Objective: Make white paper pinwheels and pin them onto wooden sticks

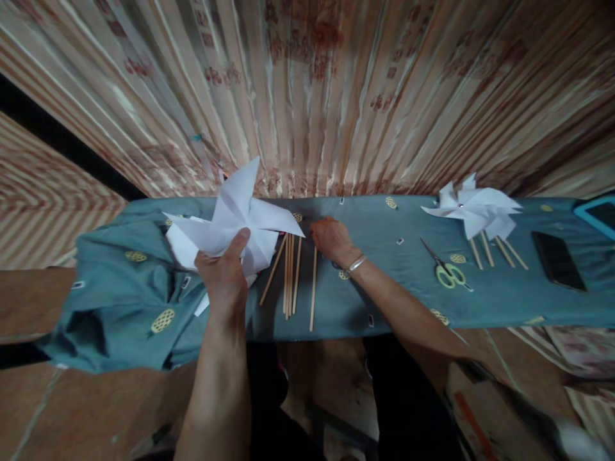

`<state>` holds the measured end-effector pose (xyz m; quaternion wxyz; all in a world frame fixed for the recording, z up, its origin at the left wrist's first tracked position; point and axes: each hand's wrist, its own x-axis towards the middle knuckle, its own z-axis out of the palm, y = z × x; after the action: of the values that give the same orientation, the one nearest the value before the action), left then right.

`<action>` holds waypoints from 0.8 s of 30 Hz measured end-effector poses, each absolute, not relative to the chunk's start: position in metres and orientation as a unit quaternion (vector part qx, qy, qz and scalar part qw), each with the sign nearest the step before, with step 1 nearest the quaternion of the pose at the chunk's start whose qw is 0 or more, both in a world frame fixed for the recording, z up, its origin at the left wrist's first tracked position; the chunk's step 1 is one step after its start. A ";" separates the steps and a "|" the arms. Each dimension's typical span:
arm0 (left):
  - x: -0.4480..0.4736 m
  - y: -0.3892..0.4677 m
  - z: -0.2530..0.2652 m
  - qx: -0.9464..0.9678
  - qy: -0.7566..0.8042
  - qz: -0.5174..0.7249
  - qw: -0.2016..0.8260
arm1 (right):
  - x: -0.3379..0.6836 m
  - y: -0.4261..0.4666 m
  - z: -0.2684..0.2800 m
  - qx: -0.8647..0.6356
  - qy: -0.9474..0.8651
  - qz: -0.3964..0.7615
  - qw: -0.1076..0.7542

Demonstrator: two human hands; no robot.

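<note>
A white folded paper pinwheel [252, 214] is in my left hand [225, 272], with the thumb pressed near its centre. White paper [185, 246] lies partly hidden beneath it. My right hand [332, 242] is lowered to the cloth with its fingers drawn together; whatever is between the fingertips is hidden. Just below those fingers lies a single wooden stick [313, 294], its upper end close to them. Several more wooden sticks [288, 282] lie side by side between my two hands, their upper ends partly under the pinwheel.
Finished-looking pinwheels on sticks [480, 208] lie at the right. Beside them are green-handled scissors [446, 272], a dark phone [557, 259] and a blue-edged device [598, 214]. A green pineapple-print cloth [398, 301] covers the narrow table; a pleated curtain [327, 96] hangs behind it.
</note>
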<state>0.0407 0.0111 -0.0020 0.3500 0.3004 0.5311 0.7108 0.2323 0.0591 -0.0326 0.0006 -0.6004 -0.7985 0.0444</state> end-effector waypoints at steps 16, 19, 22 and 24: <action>0.071 0.011 -0.004 0.311 0.530 0.693 0.377 | 0.304 -0.007 -0.036 -0.662 -0.719 0.155 0.147; 0.079 0.010 -0.003 0.315 0.536 0.684 0.382 | 0.321 -0.027 -0.045 -0.663 -0.680 0.224 0.218; 0.087 0.009 -0.004 0.326 0.538 0.675 0.386 | 0.328 -0.033 -0.052 -0.674 -0.669 0.219 0.225; 0.093 0.009 -0.006 0.330 0.529 0.678 0.390 | 0.328 -0.033 -0.053 -0.678 -0.677 0.203 0.202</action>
<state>0.0927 0.0089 -0.0063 0.3900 0.3298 0.5288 0.6778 0.3276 -0.0331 -0.0531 0.2017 -0.6781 -0.6768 0.2034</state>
